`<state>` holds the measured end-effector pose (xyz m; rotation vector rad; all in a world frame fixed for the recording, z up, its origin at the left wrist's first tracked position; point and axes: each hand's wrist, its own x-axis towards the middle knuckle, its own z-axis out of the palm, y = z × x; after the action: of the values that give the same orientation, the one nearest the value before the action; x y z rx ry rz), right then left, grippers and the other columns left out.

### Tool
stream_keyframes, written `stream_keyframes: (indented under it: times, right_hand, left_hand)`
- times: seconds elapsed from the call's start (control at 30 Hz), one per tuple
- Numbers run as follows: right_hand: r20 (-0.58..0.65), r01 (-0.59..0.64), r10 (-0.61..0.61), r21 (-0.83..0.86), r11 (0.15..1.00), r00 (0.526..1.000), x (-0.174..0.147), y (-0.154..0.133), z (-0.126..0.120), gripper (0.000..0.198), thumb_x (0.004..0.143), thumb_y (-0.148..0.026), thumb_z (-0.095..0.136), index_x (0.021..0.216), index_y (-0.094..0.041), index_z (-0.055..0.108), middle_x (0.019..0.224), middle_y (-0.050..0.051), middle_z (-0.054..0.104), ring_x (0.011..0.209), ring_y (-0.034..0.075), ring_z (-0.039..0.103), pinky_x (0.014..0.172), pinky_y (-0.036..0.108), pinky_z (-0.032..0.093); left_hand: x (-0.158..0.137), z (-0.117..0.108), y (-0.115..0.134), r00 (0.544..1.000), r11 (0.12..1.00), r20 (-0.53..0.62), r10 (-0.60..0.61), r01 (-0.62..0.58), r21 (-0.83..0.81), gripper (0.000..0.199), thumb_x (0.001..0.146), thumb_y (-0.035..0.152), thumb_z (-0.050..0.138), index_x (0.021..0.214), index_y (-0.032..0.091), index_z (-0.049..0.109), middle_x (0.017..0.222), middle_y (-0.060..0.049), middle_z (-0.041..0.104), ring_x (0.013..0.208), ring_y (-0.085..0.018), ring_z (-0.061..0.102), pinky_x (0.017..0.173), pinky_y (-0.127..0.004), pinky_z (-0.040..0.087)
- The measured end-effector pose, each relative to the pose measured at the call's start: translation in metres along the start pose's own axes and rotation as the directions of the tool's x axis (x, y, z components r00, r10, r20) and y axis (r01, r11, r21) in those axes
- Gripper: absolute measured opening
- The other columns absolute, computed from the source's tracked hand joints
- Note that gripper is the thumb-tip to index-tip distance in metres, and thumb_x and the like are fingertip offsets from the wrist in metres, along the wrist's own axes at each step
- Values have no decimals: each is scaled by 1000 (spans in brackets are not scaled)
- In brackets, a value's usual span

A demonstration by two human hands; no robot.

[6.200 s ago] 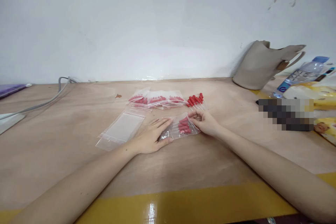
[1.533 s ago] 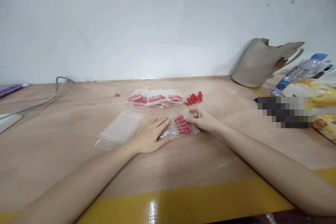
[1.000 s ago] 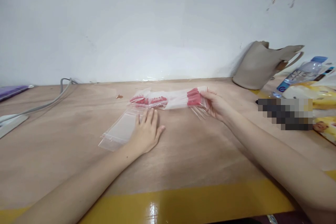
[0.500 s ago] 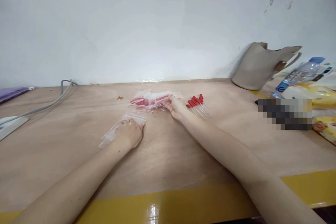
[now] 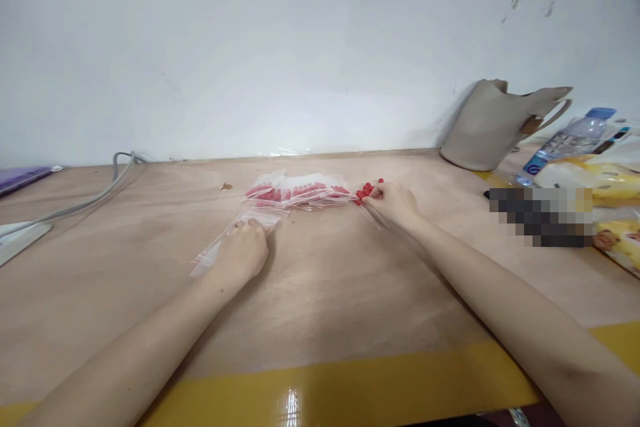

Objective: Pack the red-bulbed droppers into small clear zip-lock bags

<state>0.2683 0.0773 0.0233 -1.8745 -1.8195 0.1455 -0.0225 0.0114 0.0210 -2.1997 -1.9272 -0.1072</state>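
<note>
My left hand (image 5: 244, 245), its fingers curled and closed, grips at the top end of a stack of clear zip bags (image 5: 204, 263) on the table. Behind it, in the middle, a row of filled zip bags (image 5: 309, 193) overlaps, red tips showing through the plastic. To the right of that row lies a small bunch of red-tipped thin sticks (image 5: 367, 191). My right hand (image 5: 397, 203) is at this bunch, thumb and fingers pinched on a red-tipped stick. Its fingers partly cover the bunch.
At the back right a beige jug-shaped bag (image 5: 487, 127) leans by the wall, with a water bottle (image 5: 570, 143) and yellow packets (image 5: 595, 177) beside it. A blurred-out dark object (image 5: 535, 217) lies nearer. On the left are a grey cable (image 5: 95, 200), a white device (image 5: 25, 240) and a purple item (image 5: 25, 178).
My right hand has moved right, from the filled bags to the red-tipped sticks, uncovering the row's right end. My left hand stays on the stack, its fingers drawn in more.
</note>
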Motion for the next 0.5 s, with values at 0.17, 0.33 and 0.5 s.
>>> stream_keyframes:
  times: [0.17,0.33,0.5]
  right_hand:
    - [133,49,-30,-140,989,991,-2,-9,8,20,73,-36,57,67,-19,66,73,9,64,78,24,61,68,32,43]
    - [183,80,-35,-245,966,983,-1,-13,19,27,81,-32,47,88,-16,67,94,16,66,94,29,59,74,37,44]
    - [195,93,-43,-256,962,980,-1,-16,24,29,83,-21,42,100,-14,64,110,17,62,105,28,55,84,37,41]
  left_hand:
    - [-18,-14,36,970,969,-76,231,-222,109,47,94,21,21,119,-7,49,116,-30,55,111,-36,53,89,-45,44]
    - [-26,3,58,795,788,-136,592,-606,-108,51,98,36,20,129,5,46,134,-19,46,128,-29,38,105,-43,33]
    - [-19,6,50,752,717,-88,653,-652,-245,58,94,51,30,138,14,35,145,-13,31,134,-27,27,109,-44,26]
